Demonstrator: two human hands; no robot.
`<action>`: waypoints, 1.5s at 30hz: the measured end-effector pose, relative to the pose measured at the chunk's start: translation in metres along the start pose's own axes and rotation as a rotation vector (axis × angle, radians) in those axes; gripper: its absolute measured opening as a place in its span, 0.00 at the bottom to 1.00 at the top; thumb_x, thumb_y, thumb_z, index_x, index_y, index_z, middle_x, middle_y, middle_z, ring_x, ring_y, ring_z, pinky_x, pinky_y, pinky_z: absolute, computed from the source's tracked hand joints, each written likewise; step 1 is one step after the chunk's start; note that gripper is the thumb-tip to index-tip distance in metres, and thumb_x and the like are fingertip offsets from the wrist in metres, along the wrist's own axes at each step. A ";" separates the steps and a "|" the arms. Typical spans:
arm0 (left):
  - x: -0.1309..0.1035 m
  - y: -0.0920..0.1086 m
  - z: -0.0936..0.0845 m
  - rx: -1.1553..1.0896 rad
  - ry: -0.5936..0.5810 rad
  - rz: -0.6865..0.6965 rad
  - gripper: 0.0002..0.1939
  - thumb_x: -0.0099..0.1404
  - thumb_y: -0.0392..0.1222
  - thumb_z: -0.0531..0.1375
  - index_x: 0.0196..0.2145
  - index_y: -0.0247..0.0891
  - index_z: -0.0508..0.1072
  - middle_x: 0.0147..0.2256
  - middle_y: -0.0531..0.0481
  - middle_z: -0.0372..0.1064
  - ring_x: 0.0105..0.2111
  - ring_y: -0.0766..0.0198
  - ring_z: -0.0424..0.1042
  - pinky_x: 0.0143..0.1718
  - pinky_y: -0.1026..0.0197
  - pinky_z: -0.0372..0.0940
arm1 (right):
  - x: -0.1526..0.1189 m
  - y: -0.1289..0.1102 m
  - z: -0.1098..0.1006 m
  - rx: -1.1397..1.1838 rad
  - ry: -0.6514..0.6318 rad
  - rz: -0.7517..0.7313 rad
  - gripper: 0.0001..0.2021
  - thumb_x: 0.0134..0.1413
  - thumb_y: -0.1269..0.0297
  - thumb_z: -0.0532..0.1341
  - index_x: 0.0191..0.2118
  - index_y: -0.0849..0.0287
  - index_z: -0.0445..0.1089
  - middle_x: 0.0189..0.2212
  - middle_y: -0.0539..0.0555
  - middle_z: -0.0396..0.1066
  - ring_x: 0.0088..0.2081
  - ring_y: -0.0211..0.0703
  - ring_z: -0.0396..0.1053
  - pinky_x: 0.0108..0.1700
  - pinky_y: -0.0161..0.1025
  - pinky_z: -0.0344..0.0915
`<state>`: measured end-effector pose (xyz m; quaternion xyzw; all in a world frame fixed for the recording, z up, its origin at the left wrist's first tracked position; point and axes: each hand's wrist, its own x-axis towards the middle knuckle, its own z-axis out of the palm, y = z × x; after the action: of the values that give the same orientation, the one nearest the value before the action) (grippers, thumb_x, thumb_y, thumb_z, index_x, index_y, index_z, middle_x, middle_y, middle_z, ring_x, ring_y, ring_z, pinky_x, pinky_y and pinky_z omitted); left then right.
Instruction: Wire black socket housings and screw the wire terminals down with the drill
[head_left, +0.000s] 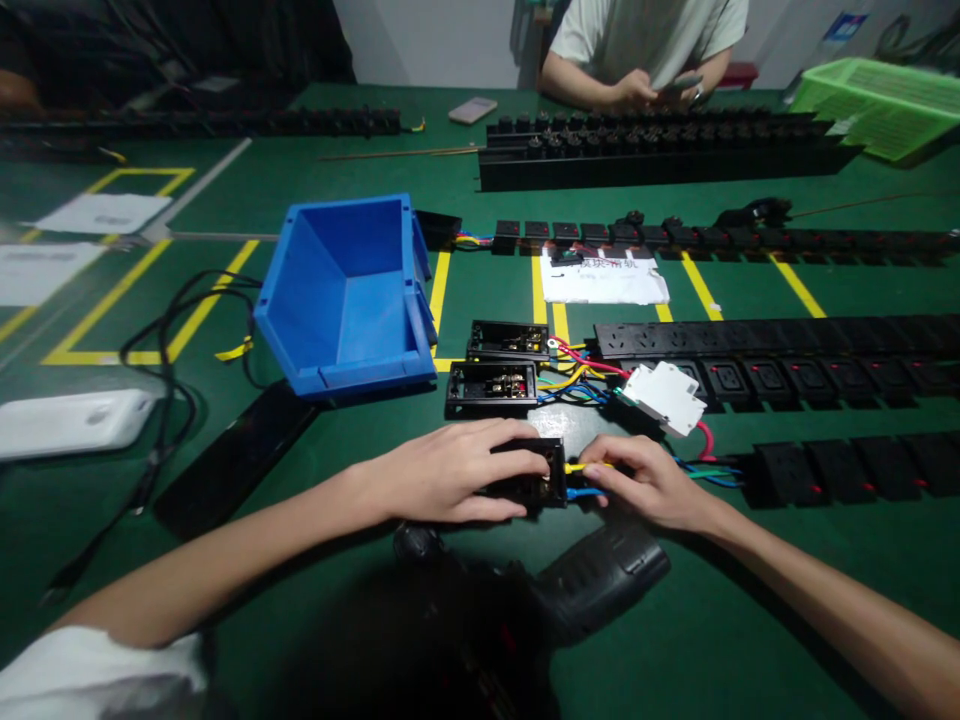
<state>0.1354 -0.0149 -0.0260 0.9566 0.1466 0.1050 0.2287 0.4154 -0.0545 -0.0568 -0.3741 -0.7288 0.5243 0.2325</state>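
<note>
My left hand (457, 470) is wrapped over a small black terminal box (556, 460), with a finger reaching down to the metal contacts inside. Part of the box is hidden under that hand. At the box's right end, my right hand (652, 480) pinches a yellow wire (574, 468) that enters it. Just below, a blue wire (583, 493) runs into the same end. Beyond my hands lie two similar open boxes, the nearer box (491, 386) and the farther box (510, 340), with coloured wires. A white circuit breaker (664, 397) with red wires rests to their right.
A blue bin (367, 310) stands left of centre. Black socket strips (795, 470) stretch along the right. A black power tool (600, 580) lies close in front of me. A black phone (236, 460) and cable (157, 400) are at left. Opposite, a person (645, 60) holds a phone.
</note>
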 end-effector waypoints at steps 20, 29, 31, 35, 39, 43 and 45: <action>0.000 0.000 0.011 0.218 0.005 0.019 0.18 0.71 0.48 0.51 0.48 0.33 0.70 0.56 0.33 0.63 0.52 0.51 0.68 0.52 0.52 0.67 | 0.007 0.005 0.006 -0.200 0.031 0.017 0.12 0.64 0.61 0.56 0.36 0.64 0.71 0.30 0.51 0.70 0.30 0.31 0.65 0.34 0.28 0.58; -0.001 -0.001 0.012 0.180 0.016 0.016 0.17 0.70 0.48 0.53 0.50 0.35 0.69 0.56 0.35 0.63 0.52 0.51 0.68 0.52 0.53 0.67 | 0.007 0.007 0.007 -0.199 0.012 0.044 0.13 0.64 0.59 0.56 0.36 0.64 0.70 0.30 0.51 0.70 0.31 0.31 0.64 0.34 0.29 0.58; -0.001 -0.001 0.012 0.171 0.013 0.014 0.17 0.70 0.48 0.52 0.49 0.35 0.70 0.56 0.35 0.63 0.52 0.52 0.68 0.53 0.53 0.67 | 0.007 0.005 0.006 -0.183 0.009 0.050 0.13 0.64 0.59 0.56 0.36 0.64 0.70 0.30 0.51 0.69 0.31 0.31 0.64 0.34 0.28 0.57; -0.001 0.000 0.011 0.163 0.001 0.011 0.17 0.71 0.49 0.51 0.50 0.35 0.69 0.57 0.36 0.62 0.53 0.52 0.68 0.54 0.54 0.66 | 0.007 0.002 0.004 -0.137 -0.019 0.091 0.15 0.64 0.57 0.55 0.35 0.64 0.70 0.29 0.51 0.68 0.31 0.32 0.63 0.33 0.29 0.57; -0.001 -0.001 0.012 0.171 0.008 0.022 0.18 0.71 0.48 0.51 0.51 0.35 0.68 0.56 0.36 0.62 0.53 0.52 0.67 0.54 0.53 0.66 | 0.008 -0.001 0.003 -0.097 -0.026 0.110 0.16 0.65 0.56 0.55 0.35 0.65 0.69 0.29 0.52 0.68 0.31 0.32 0.63 0.34 0.29 0.57; -0.001 -0.001 0.012 0.157 0.022 0.027 0.18 0.71 0.48 0.52 0.50 0.34 0.69 0.56 0.35 0.63 0.53 0.51 0.68 0.53 0.52 0.66 | 0.008 0.001 0.002 -0.084 -0.037 0.106 0.16 0.64 0.56 0.55 0.35 0.65 0.69 0.29 0.52 0.68 0.31 0.32 0.63 0.34 0.29 0.58; 0.000 -0.001 0.012 0.143 0.036 0.024 0.18 0.70 0.48 0.53 0.50 0.34 0.70 0.56 0.34 0.62 0.53 0.50 0.68 0.53 0.52 0.66 | 0.008 0.001 0.003 -0.098 -0.030 0.102 0.15 0.64 0.57 0.55 0.35 0.65 0.70 0.29 0.52 0.69 0.31 0.33 0.63 0.34 0.29 0.58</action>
<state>0.1381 -0.0195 -0.0369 0.9701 0.1464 0.1143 0.1560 0.4086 -0.0493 -0.0592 -0.4137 -0.7369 0.5048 0.1761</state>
